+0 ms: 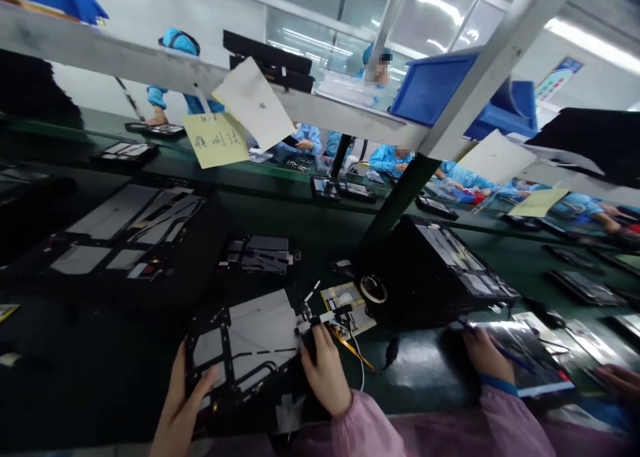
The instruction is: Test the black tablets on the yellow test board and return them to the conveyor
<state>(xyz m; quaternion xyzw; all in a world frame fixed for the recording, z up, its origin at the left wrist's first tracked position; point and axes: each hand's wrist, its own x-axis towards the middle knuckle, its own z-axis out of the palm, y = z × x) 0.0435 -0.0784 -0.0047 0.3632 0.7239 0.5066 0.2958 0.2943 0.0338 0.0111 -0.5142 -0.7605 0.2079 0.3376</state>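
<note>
On a dark green assembly-line counter [90, 377], a worker steadies an opened tablet chassis [245, 350], its long axis running left to right between the two hands. The left hand [183, 404] clasps the near-left corner, fingers spread along the edge and thumb laid on top. The right hand [325, 370] sits at the right end, fingers bunched together with the tips against a white connector strip [313, 322]; whether they pinch it cannot be told. That strip lies just far of the right fingertips and well apart from the left hand. An orange ribbon cable [353, 349] trails beside the right hand. To the right, a co-worker's hand [483, 354] holds a blue pen [505, 352]. A yellow note [215, 140] hanging from the rail carries handwriting too blurred to read; no brand shows.
</note>
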